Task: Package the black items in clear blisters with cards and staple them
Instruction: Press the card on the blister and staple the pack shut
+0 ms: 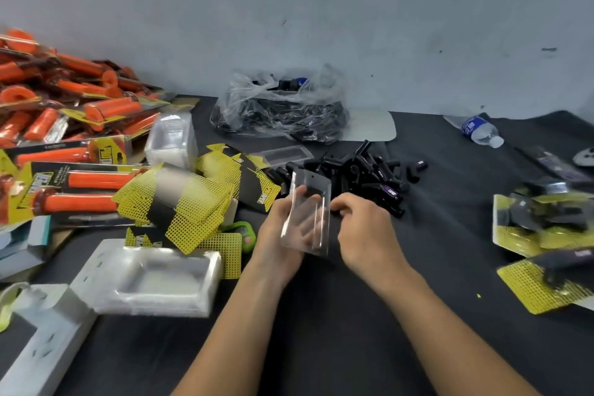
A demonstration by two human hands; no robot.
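Observation:
My left hand (283,228) holds a clear empty blister (308,212) upright above the black table, fingers behind it and thumb on its front. My right hand (363,228) sits just to its right, fingers curled at the blister's right edge. Behind both hands lies a loose pile of black grips (360,173). Yellow-and-black cards (189,202) are scattered to the left. Finished black packs on yellow cards (546,228) lie at the right.
A plastic bag of black grips (279,112) stands at the back by the wall. Orange packaged grips (64,112) are heaped at the left. Stacks of clear blisters (151,276) sit front left, more blisters (172,138) behind. A water bottle (480,130) lies at the back right.

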